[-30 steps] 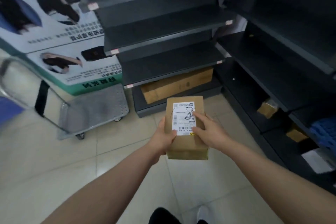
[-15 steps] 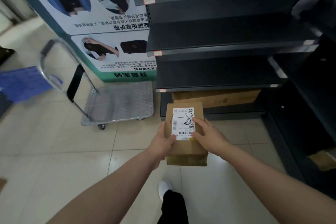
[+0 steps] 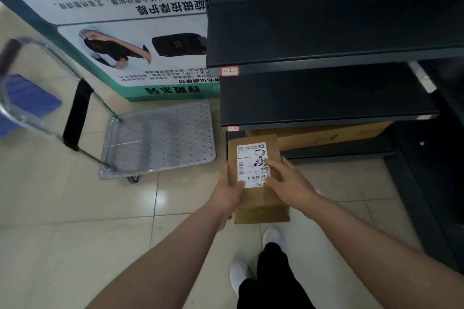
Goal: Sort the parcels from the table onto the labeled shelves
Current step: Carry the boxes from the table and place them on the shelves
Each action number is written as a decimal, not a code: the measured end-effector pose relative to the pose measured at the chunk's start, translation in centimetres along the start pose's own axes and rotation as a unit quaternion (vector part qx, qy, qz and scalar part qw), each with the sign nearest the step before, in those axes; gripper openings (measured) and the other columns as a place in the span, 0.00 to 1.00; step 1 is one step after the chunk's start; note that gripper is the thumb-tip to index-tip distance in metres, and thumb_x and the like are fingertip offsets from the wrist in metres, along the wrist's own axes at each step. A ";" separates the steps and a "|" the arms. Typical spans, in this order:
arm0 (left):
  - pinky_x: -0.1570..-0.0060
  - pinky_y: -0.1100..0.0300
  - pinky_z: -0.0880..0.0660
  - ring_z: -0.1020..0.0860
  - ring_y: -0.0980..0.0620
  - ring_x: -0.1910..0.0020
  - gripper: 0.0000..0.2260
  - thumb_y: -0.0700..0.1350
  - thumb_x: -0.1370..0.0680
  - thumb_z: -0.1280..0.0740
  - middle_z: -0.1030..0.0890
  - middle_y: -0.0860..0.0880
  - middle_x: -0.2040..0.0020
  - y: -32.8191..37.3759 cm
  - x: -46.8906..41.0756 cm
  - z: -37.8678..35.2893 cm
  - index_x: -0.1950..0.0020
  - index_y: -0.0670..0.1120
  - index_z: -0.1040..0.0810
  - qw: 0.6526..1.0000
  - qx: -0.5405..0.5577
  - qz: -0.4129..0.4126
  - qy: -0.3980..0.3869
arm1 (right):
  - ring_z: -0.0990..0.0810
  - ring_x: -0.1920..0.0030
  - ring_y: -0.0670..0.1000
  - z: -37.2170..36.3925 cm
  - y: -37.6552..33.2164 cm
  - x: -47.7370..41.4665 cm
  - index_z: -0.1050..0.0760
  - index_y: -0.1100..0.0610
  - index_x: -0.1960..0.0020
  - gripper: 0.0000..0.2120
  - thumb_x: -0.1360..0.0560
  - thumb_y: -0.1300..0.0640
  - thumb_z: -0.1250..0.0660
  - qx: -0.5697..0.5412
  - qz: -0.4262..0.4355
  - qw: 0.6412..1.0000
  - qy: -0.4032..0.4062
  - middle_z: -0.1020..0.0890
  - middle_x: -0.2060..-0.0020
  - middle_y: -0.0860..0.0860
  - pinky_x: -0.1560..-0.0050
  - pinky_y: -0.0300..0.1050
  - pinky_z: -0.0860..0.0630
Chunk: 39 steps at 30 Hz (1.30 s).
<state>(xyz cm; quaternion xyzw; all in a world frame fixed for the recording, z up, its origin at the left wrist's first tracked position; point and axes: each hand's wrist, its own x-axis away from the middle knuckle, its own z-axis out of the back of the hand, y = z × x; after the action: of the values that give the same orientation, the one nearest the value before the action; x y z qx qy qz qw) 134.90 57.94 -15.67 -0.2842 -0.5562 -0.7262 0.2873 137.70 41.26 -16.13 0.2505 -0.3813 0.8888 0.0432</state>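
Item: one parcel (image 3: 254,199), a plain brown cardboard box, oblong and shallow, carried flat at your 12 o'clock, in the air above the floor tiles and just short of the shelves (image 3: 326,65). Label (image 3: 252,160): white, on the top face, with a large handwritten 8 after a pen stroke. Grip: both of your hands are closed on it. Your left hand (image 3: 227,192) takes the 9 o'clock edge with the thumb over the label's near corner; your right hand (image 3: 288,183) takes the 3 o'clock edge with a finger and the thumb laid on the label. Handling, judged by sight: stiff walls, square corners, probably light, since it sits level in an easy hold. The cardboard is dry and should not slip. Contents are unknown, so set it down, do not drop it. Best hold: the two long edges, as you have it, palms clear of the label so the number stays readable. Destination: one shelf tag (image 3: 229,71) at 12 o'clock seems to read 7; the tag (image 3: 233,128) on the shelf below is too small to read. Nearby: a metal trolley (image 3: 160,138) at 10 o'clock and a long carton (image 3: 326,137) under the lowest shelf at 1 o'clock.
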 end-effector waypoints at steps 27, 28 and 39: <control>0.43 0.58 0.25 0.28 0.47 0.34 0.31 0.40 0.22 0.35 0.48 0.50 0.21 9.8 -28.8 0.5 0.22 0.48 0.44 0.850 -0.439 -0.254 0.144 | 0.55 0.23 0.53 1.5 1.8 -29.7 0.50 0.49 0.22 0.35 0.23 0.57 0.35 0.354 0.178 0.917 0.039 0.52 0.22 0.50 0.27 0.56 0.46; 0.44 0.56 0.25 0.27 0.47 0.35 0.30 0.40 0.21 0.35 0.48 0.51 0.20 10.4 -29.5 0.6 0.22 0.48 0.44 0.844 -0.453 -0.248 0.145 | 0.54 0.23 0.53 1.6 1.5 -30.2 0.50 0.49 0.22 0.34 0.22 0.58 0.37 0.365 0.180 0.912 0.051 0.51 0.22 0.50 0.27 0.55 0.45; 0.30 0.44 0.34 0.41 0.44 0.24 0.35 0.41 0.22 0.35 0.52 0.52 0.20 14.4 -34.4 2.1 0.21 0.52 0.50 0.816 -0.522 -0.207 0.137 | 0.55 0.23 0.57 2.1 -1.6 -35.4 0.53 0.51 0.22 0.37 0.25 0.65 0.39 0.342 0.122 0.931 0.027 0.56 0.23 0.52 0.26 0.59 0.45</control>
<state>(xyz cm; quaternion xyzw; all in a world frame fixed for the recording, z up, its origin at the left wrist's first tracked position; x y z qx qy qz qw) 168.81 60.33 -31.18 -0.1672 -0.0937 -0.9814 0.0124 169.80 44.94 -30.79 0.1772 -0.0810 0.9703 -0.1435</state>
